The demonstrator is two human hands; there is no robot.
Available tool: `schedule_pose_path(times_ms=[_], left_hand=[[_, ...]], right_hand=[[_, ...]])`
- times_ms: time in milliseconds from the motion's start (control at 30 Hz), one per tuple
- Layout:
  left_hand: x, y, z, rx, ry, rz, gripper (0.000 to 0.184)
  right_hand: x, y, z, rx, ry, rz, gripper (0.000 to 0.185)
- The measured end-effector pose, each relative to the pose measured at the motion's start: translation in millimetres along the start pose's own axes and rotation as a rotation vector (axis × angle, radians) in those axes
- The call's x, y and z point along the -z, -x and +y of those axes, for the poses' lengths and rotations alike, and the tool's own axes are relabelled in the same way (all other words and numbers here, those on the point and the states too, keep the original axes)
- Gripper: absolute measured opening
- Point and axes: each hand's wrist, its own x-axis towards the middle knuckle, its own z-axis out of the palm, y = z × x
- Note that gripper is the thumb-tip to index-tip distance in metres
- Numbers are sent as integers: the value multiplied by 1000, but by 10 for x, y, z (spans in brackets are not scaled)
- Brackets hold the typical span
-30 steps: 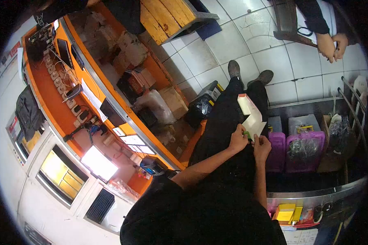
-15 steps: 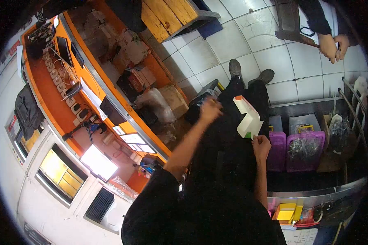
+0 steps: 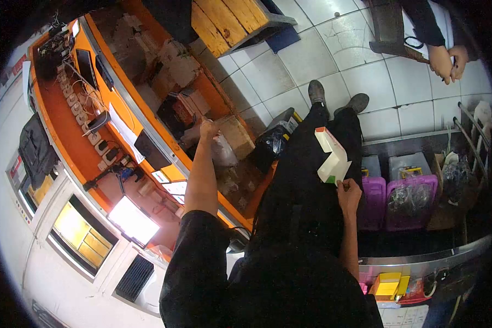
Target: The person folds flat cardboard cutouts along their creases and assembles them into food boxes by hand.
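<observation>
My right hand (image 3: 349,194) is closed, pinching the lower end of an unfolded small cardboard box (image 3: 333,158). The box is cream inside, with a red-orange flap at the top and a green patch near my fingers. It hangs over my dark trousers. My left hand (image 3: 208,129) is stretched out to the left, over the shelf under the orange counter. At least one finger points outward, and nothing shows in its grasp. Right beside it is a clear plastic bag (image 3: 224,151), with a brown cardboard carton (image 3: 233,136) close by.
The orange counter (image 3: 128,106) runs along my left, with stacked boxes (image 3: 191,104) on its lower shelf. Purple crates (image 3: 411,199) stand at my right. Another person's hands (image 3: 447,63) are at upper right. A wooden bench (image 3: 227,24) stands ahead on the tiled floor.
My left hand has swung left, from above my lap to the shelf under the counter beside the plastic bag. My right hand keeps the box in nearly the same place.
</observation>
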Motion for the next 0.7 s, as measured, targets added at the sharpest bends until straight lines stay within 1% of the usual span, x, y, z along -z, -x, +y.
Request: schedule_pose_path(times_ms=[100,300,367,500,600,700], left_hand=[[29,-96,269,-47,44,0,63],[124,-288,981,-164,129,7,56],[150,-323,1125,-189,148,9,54],[148,-361,1287,-213,171,4,50],[105,-378,1368,-227,178,5,47],[68,-393,1388,-234,175,17,45]], right_hand=[[5,39,-93,-24,-15,-23,20],[-124,70,-71,-21,-18,12,21],[-185,77,-30,12,-26,23,22],[-145,133,-228,34,34,25,23],[-228,128,-176,-3,-45,23,23],[-261,142,-175,16,-14,42,23]])
